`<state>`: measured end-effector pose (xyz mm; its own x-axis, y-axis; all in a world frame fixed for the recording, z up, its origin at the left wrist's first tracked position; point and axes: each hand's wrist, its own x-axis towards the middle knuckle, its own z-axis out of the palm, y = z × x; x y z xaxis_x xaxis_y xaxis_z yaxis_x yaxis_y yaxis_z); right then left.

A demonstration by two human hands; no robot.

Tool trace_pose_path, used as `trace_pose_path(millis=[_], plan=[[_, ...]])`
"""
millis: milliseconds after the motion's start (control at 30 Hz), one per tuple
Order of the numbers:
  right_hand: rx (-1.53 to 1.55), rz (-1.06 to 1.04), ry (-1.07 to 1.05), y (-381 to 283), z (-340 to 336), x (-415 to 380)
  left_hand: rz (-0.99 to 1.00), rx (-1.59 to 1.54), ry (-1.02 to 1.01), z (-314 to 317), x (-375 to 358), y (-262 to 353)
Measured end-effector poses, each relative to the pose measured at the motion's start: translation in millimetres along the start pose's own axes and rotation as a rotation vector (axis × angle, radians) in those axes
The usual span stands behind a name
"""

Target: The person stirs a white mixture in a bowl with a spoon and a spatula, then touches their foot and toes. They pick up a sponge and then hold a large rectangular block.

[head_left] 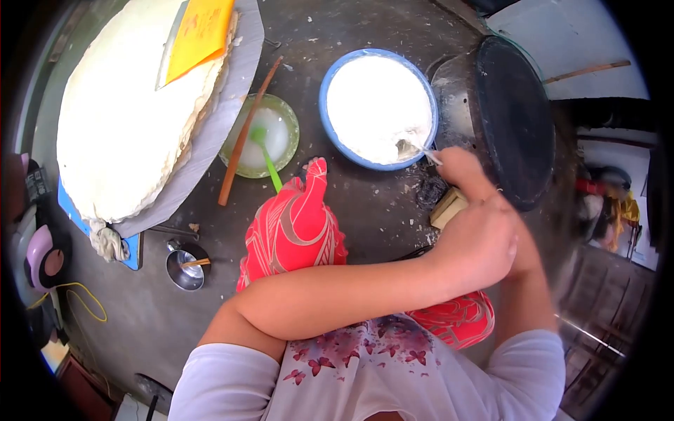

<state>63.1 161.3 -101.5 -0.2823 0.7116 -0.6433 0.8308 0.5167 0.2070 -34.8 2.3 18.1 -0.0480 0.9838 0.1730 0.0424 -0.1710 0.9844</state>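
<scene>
My right hand (pixel 460 168) is closed round the pale handle of a spoon (pixel 430 154), whose bowl dips into a white, flour-like mass (pixel 379 105). That mass fills a blue-rimmed basin (pixel 324 105) on the floor. Across my body reaches my left arm, and my left hand (pixel 477 242) is curled against my right forearm, its fingertips mostly hidden. Close by the right hand are a pale yellowish block (pixel 448 208) and a crumpled dark plastic bag (pixel 432 191).
At left, a broad stack of thin white sheets (pixel 126 105) carries a yellow packet (pixel 202 35). A brown stick (pixel 246 140) lies over a green bowl (pixel 291 123) holding cloudy liquid and a green spoon (pixel 267 158). A round black griddle (pixel 516 123) stands right; a metal cup (pixel 184 272) sits lower left.
</scene>
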Motion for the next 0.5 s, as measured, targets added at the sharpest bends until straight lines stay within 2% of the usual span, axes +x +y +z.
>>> trace_pose_path(millis=[67, 100, 200, 267, 300, 333, 400, 433, 500], plan=[[0.085, 0.07, 0.155, -13.5, 39.8, 28.8, 0.007, -0.024, 0.03, -2.1, 2.8, -3.0], [0.088, 0.069, 0.149, -14.1, 52.3, 40.4, -0.004, -0.005, 0.01, -2.4, 4.0, -3.5], [0.137, 0.058, 0.318, -7.1, 49.6, 59.1, 0.034, 0.011, -0.007, 1.3, 6.4, -5.8], [0.557, 0.077, -0.018, -6.9, 30.9, 61.7, 0.018, 0.01, -0.001, 0.8, 8.2, -7.6], [0.924, 0.188, -0.086, -6.7, 24.3, 58.5, 0.018, 0.017, 0.012, 0.9, 8.5, -7.8], [0.92, 0.184, -0.08, -9.1, 9.7, 47.4, 0.024, 0.018, 0.017, -0.1, 8.2, -8.5], [1.52, 0.335, -0.205, -8.8, -20.0, 22.5, 0.001, 0.045, 0.006, -1.8, 7.5, -9.3], [1.61, 0.292, -0.229, -7.8, -28.4, 12.0, 0.007, 0.044, 0.006, -3.3, 7.6, -8.1], [1.573, 0.276, -0.161, -12.3, -47.4, -20.0, 0.006, 0.022, -0.015, -7.1, 7.5, -7.0]])
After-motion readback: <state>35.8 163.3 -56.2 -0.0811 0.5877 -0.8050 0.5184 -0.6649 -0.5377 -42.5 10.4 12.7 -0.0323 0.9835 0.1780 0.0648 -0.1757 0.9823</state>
